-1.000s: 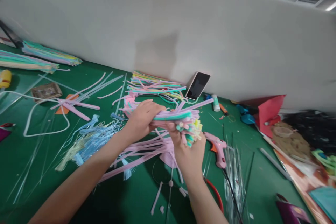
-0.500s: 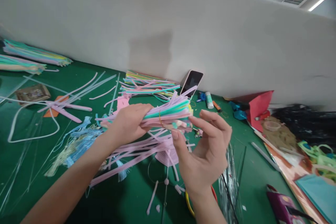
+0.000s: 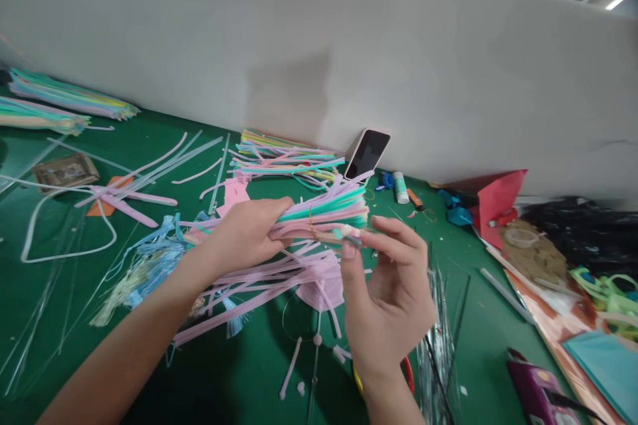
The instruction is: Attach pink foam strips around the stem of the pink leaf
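My left hand [image 3: 252,229] is wrapped round a bundle of pastel pipe cleaners [image 3: 326,211] in lilac, mint, pink and yellow, raised above the table. A thin rubber band circles the bundle just past my fingers. At its right end, my right hand [image 3: 389,292] has thumb and index finger pinched on the tips of a few pipe cleaners; the fingertips partly cover them. Beneath lie loose lilac pipe cleaners [image 3: 269,285] and a pale purple round piece [image 3: 329,282] with a thin stem.
More pipe cleaner bundles [image 3: 74,94] lie far left and by the wall. A phone [image 3: 367,153] leans there, near a glue stick [image 3: 400,187]. Blue tassels [image 3: 154,265], a white wire loop [image 3: 67,257], clear strips [image 3: 438,332], red paper [image 3: 501,202] and a purple pouch [image 3: 538,388] surround my hands.
My right hand's thumb and index finger have come together on the pipe cleaner tips. The bundle stays in my left hand, and the view has shifted slightly.
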The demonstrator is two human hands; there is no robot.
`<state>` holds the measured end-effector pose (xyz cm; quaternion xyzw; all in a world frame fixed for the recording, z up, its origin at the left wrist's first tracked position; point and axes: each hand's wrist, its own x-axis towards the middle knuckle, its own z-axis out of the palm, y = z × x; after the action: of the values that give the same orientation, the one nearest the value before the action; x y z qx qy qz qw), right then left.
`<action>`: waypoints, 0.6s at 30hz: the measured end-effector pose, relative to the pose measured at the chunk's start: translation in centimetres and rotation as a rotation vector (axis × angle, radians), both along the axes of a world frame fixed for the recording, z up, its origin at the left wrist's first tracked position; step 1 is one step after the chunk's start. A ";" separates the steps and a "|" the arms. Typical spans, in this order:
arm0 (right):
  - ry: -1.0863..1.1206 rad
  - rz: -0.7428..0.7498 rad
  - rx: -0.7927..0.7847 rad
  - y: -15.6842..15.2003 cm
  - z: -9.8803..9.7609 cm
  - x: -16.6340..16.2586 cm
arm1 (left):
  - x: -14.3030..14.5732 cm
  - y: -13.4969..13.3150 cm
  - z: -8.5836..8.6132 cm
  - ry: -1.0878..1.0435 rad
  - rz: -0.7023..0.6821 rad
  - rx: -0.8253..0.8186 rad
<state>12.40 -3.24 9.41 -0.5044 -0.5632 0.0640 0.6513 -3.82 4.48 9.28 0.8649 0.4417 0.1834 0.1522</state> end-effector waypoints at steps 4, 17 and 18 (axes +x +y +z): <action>0.042 0.036 -0.003 -0.1 -0.1 -0.1 | -0.1 0.2 -0.1 -0.037 -0.014 -0.008; 0.021 0.304 -0.369 1.3 -1.4 -0.1 | -0.8 1.4 -0.8 -0.310 -0.181 -0.216; -0.003 0.281 -0.360 1.3 -1.4 -0.2 | -0.8 1.4 -0.9 -0.313 -0.181 -0.243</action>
<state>12.23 -1.89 8.06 -0.5292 -0.6085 0.2529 0.5346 -4.64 5.87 8.40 0.8373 0.3520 0.2466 0.3379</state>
